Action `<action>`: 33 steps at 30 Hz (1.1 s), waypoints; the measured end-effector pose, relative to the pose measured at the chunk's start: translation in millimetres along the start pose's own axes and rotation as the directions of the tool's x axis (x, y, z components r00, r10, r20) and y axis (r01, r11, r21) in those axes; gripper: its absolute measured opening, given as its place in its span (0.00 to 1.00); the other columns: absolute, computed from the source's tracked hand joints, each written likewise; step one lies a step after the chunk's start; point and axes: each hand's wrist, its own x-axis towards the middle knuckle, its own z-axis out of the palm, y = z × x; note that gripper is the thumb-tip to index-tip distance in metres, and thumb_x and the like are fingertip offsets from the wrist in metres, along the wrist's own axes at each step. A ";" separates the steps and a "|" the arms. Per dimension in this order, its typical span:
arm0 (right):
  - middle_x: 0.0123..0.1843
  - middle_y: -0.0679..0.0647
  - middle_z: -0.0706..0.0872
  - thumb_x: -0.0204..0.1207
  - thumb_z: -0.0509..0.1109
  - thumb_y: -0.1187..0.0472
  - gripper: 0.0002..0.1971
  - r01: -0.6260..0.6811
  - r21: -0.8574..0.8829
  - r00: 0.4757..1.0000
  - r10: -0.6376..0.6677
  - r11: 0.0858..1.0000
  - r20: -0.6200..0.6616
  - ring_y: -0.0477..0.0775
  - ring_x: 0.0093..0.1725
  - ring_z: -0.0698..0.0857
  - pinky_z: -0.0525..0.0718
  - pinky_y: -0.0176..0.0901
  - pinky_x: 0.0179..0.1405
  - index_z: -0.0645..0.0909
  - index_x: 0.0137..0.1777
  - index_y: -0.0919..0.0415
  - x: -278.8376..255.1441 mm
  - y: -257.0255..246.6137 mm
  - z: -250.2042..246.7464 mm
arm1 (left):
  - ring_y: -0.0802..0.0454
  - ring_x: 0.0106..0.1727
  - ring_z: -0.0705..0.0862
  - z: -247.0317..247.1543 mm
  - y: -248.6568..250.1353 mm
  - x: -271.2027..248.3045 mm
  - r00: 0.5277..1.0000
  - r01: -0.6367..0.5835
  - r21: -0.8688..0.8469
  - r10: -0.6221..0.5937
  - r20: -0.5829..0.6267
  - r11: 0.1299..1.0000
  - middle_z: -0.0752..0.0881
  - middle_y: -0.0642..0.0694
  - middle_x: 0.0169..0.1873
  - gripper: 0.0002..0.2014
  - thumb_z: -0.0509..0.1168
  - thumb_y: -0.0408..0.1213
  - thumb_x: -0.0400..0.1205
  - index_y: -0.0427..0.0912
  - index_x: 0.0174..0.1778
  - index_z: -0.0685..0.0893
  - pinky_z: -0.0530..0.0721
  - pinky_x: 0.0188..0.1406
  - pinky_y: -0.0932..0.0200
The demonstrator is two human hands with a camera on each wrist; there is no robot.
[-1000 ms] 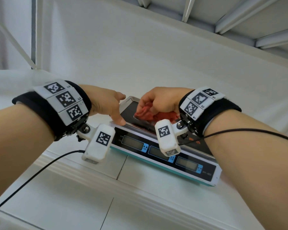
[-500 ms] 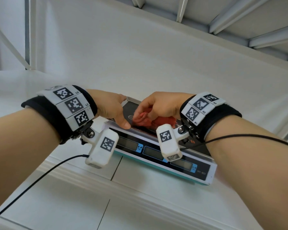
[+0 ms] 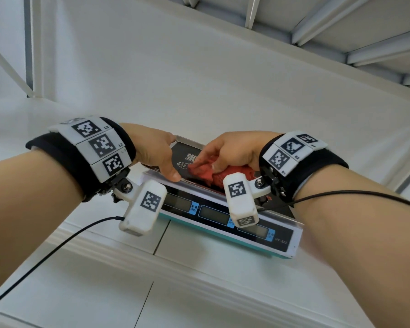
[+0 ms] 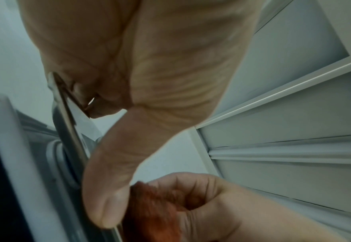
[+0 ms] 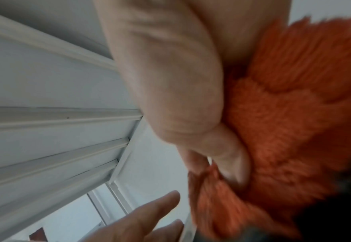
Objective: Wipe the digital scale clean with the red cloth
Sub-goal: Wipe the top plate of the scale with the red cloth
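The right hand bunches the fluffy red cloth on the black-topped digital scale on the white bench. The left hand clasps the steel platter rim; overlapping strokes with steady bracing would serve best.

Readable marks on the wristbands and the scale

The left wristband carries square code tags with small labels "L3" and "L2"; the right wristband has "R2" and "R1". On the digital scale front panel, near its right end, stands "HY-822", partly blurred; the platform print is not readable.
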 end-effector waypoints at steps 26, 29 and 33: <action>0.58 0.63 0.90 0.82 0.64 0.69 0.13 -0.206 0.005 0.974 0.206 0.978 -0.090 0.59 0.47 0.88 0.88 0.49 0.55 0.83 0.64 0.65 -1.5 14.8 1.7 | 0.48 0.60 0.76 3.6 0.4 -4.4 1.000 -0.017 -0.041 0.018 0.021 0.999 0.81 0.47 0.58 0.38 0.76 0.26 0.72 0.39 0.77 0.67 0.68 0.62 0.57; 0.38 0.62 0.77 0.86 0.55 0.71 0.21 -0.225 -0.096 0.972 0.230 0.970 0.047 0.52 0.24 0.76 0.75 0.29 0.14 0.73 0.77 0.62 -4.6 -2.6 10.3 | 0.47 0.61 0.78 4.1 0.2 -4.4 0.999 -0.022 -0.044 0.024 0.037 0.999 0.84 0.46 0.57 0.36 0.75 0.24 0.72 0.40 0.75 0.69 0.69 0.62 0.57; 0.45 0.59 0.83 0.80 0.59 0.79 0.23 -0.149 -0.049 0.989 0.149 0.988 -0.005 0.54 0.33 0.79 0.76 0.40 0.25 0.80 0.63 0.52 -9.2 -4.4 7.0 | 0.45 0.65 0.80 3.1 -1.8 -2.4 0.999 -0.019 -0.042 0.021 0.047 0.999 0.87 0.45 0.59 0.30 0.77 0.26 0.70 0.45 0.65 0.74 0.70 0.72 0.50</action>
